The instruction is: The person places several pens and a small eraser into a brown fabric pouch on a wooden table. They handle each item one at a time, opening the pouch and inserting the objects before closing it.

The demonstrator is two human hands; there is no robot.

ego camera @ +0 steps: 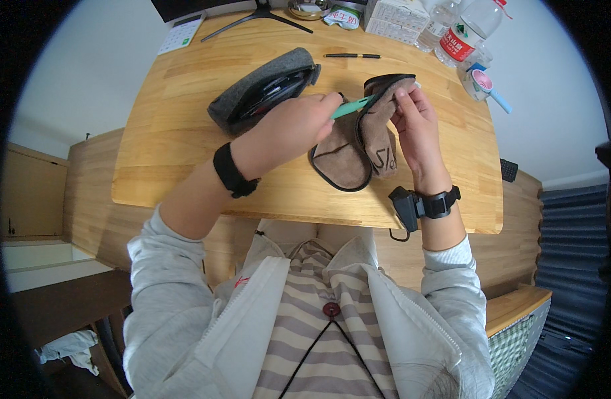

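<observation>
My left hand (295, 124) holds a thin green tool or handle (353, 107), its far end at the edge of a brown fabric sleep mask (345, 162) with black piping. What the green thing is cannot be told. My right hand (416, 117) pinches the raised upper part of the mask between thumb and fingers; the rest hangs folded down to the wooden table. Dark lettering shows on the fabric. Just beyond my left hand lies a grey felt pouch (270, 75), unzipped, with dark, shiny contents.
A black pen (353, 56) lies beyond the mask. Along the far edge are a calculator (182, 33), a black monitor stand (261, 14), a glass bowl (309, 9), a white box (396, 20), plastic bottles (455, 47) and a small pink-and-blue fan (482, 81).
</observation>
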